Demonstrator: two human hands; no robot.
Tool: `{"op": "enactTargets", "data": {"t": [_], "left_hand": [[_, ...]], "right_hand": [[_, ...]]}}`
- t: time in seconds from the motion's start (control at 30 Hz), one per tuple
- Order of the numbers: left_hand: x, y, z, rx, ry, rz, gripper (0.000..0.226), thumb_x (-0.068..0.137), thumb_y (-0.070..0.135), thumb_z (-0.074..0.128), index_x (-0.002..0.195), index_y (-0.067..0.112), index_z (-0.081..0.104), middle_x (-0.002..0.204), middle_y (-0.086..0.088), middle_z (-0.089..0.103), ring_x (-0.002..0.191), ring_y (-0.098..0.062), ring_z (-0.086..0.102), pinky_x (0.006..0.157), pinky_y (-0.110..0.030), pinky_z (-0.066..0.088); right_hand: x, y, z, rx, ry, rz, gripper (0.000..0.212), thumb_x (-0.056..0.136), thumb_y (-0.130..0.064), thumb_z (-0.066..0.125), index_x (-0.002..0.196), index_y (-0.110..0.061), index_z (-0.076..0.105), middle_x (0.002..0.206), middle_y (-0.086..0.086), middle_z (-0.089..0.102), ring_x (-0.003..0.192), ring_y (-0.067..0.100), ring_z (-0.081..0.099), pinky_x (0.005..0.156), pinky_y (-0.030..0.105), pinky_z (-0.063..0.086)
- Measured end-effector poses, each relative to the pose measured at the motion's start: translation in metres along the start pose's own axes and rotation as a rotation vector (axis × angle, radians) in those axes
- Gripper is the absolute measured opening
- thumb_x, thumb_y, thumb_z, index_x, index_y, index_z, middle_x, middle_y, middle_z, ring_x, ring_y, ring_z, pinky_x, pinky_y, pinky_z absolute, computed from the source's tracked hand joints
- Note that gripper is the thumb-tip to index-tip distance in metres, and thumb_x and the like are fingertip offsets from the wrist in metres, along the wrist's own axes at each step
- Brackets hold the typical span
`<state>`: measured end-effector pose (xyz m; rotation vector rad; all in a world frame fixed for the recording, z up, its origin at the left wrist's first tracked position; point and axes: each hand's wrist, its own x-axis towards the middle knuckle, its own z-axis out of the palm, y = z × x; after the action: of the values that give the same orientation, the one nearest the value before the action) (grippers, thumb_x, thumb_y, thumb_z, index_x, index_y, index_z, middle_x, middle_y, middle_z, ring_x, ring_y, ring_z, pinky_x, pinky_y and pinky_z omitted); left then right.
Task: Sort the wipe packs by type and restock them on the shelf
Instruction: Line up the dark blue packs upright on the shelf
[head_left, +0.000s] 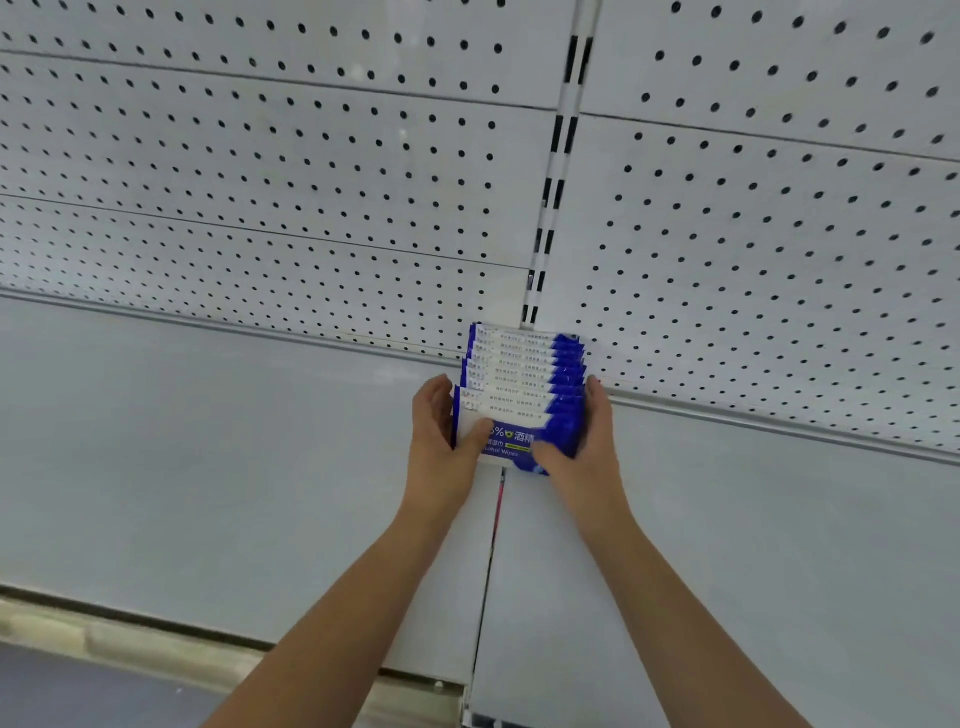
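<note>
A row of several blue-and-white alcohol wipe packs (524, 374) stands upright on the white shelf (208, 441), running back to the pegboard wall. My left hand (441, 431) grips the left side of the front packs, thumb across the front pack's face. My right hand (582, 441) grips the right side, thumb on the front pack's lower right corner. Both hands squeeze the row from either side.
The white pegboard back wall (311, 182) rises behind the shelf, with a slotted upright (553, 197) in the middle. A seam (488, 571) divides two shelf boards below the packs. The shelf's front edge (156, 639) runs at the lower left.
</note>
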<state>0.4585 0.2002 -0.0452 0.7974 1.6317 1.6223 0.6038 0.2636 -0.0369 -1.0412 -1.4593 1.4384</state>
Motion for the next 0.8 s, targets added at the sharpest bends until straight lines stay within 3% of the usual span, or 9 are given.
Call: {"op": "enactTargets", "data": {"t": [0.07, 0.17, 0.3, 0.4, 0.5, 0.57, 0.63, 0.7, 0.8], "left_hand": [[0.003, 0.004, 0.008, 0.020, -0.064, -0.018, 0.060, 0.099, 0.003, 0.056, 0.150, 0.023, 0.032, 0.142, 0.008, 0.052, 0.125, 0.003, 0.054, 0.093, -0.019, 0.053], [0.003, 0.010, 0.014, 0.034, -0.132, 0.003, 0.062, 0.097, -0.009, 0.049, 0.140, 0.034, 0.038, 0.133, 0.017, 0.056, 0.114, 0.013, 0.056, 0.086, -0.009, 0.048], [0.004, 0.008, 0.012, 0.090, -0.155, 0.060, 0.077, 0.088, -0.015, 0.052, 0.150, 0.026, 0.034, 0.142, 0.011, 0.054, 0.129, 0.002, 0.050, 0.097, -0.010, 0.044], [0.009, 0.008, 0.010, 0.126, -0.148, 0.037, 0.076, 0.088, -0.013, 0.054, 0.150, 0.027, 0.035, 0.139, 0.012, 0.055, 0.126, 0.004, 0.051, 0.095, -0.010, 0.046], [0.012, 0.008, 0.007, 0.170, -0.131, 0.048, 0.073, 0.086, -0.006, 0.062, 0.147, 0.029, 0.040, 0.133, 0.013, 0.060, 0.121, 0.000, 0.057, 0.092, -0.018, 0.053], [0.009, 0.007, 0.006, 0.197, -0.123, 0.037, 0.072, 0.086, -0.001, 0.065, 0.146, 0.029, 0.041, 0.133, 0.012, 0.062, 0.121, -0.003, 0.059, 0.091, -0.022, 0.055], [0.003, 0.010, 0.005, 0.222, -0.104, 0.016, 0.072, 0.087, 0.003, 0.068, 0.148, 0.028, 0.039, 0.135, 0.013, 0.060, 0.123, -0.001, 0.058, 0.092, -0.019, 0.054], [-0.006, 0.016, 0.005, 0.237, -0.078, 0.006, 0.075, 0.088, 0.005, 0.070, 0.150, 0.029, 0.036, 0.139, 0.021, 0.054, 0.123, 0.011, 0.052, 0.097, -0.014, 0.048], [-0.026, 0.028, 0.007, 0.225, -0.033, -0.011, 0.081, 0.091, 0.011, 0.069, 0.155, 0.033, 0.025, 0.141, 0.033, 0.035, 0.127, 0.018, 0.038, 0.103, -0.013, 0.035]], "right_hand": [[0.001, 0.001, 0.005, -0.058, -0.015, -0.014, 0.093, 0.079, 0.024, 0.054, 0.145, -0.035, 0.025, 0.129, -0.023, 0.050, 0.111, -0.013, 0.056, 0.074, 0.010, 0.052], [0.007, 0.004, 0.006, -0.117, 0.029, -0.037, 0.093, 0.077, 0.023, 0.055, 0.146, -0.032, 0.027, 0.131, -0.023, 0.051, 0.116, -0.009, 0.055, 0.087, 0.010, 0.049], [0.011, 0.004, 0.001, -0.150, 0.026, -0.032, 0.093, 0.080, 0.017, 0.062, 0.154, -0.026, 0.024, 0.135, -0.022, 0.050, 0.118, -0.009, 0.054, 0.089, 0.014, 0.051], [0.012, 0.004, -0.001, -0.179, 0.023, -0.004, 0.095, 0.080, 0.010, 0.066, 0.155, -0.029, 0.022, 0.136, -0.025, 0.050, 0.121, -0.005, 0.054, 0.095, 0.024, 0.053], [0.009, 0.000, -0.004, -0.178, 0.019, 0.026, 0.088, 0.083, 0.004, 0.071, 0.149, -0.034, 0.027, 0.128, -0.033, 0.048, 0.114, -0.016, 0.053, 0.084, 0.016, 0.053], [0.003, -0.002, -0.009, -0.152, 0.022, 0.051, 0.087, 0.086, 0.000, 0.072, 0.151, -0.033, 0.025, 0.132, -0.028, 0.047, 0.113, -0.020, 0.050, 0.079, 0.011, 0.053], [-0.003, -0.004, -0.017, -0.144, 0.010, 0.054, 0.086, 0.088, -0.005, 0.071, 0.155, -0.027, 0.022, 0.150, -0.015, 0.040, 0.128, -0.011, 0.044, 0.094, 0.021, 0.053], [-0.009, -0.007, -0.026, -0.166, -0.007, 0.040, 0.087, 0.088, -0.007, 0.069, 0.158, -0.026, 0.019, 0.159, -0.012, 0.030, 0.142, -0.001, 0.032, 0.113, 0.031, 0.039], [-0.019, -0.012, -0.040, -0.145, -0.037, 0.032, 0.084, 0.090, -0.004, 0.066, 0.157, -0.028, 0.022, 0.159, -0.015, 0.029, 0.144, 0.001, 0.029, 0.114, 0.024, 0.030]]}}
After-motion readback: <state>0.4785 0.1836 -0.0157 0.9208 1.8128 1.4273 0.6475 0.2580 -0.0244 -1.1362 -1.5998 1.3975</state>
